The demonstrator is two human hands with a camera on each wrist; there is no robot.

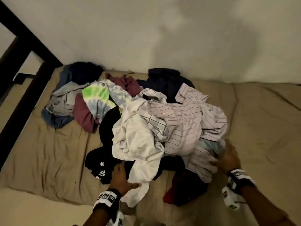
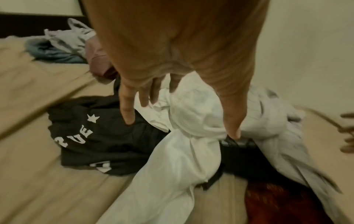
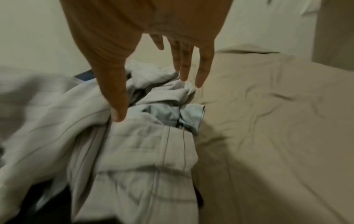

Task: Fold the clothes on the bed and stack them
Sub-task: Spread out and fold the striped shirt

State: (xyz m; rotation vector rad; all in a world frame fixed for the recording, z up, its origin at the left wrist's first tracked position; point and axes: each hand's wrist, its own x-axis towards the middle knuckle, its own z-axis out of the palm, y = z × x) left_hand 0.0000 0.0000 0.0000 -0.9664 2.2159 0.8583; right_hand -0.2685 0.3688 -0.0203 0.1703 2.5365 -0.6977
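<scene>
A loose heap of unfolded clothes lies on the tan bed. On top are a pale striped shirt, a white garment and a black top with white lettering. My left hand reaches in at the heap's near-left edge, fingers straight and spread over the white garment and the black top. My right hand is at the heap's near-right edge, fingers extended over the striped shirt and a light blue piece. Neither hand holds cloth.
A tie-dye shirt, maroon, grey-blue and navy garments lie farther back. A red item pokes out at the front. A dark bed frame runs along the left; a pale wall is behind. Bare sheet lies to the right.
</scene>
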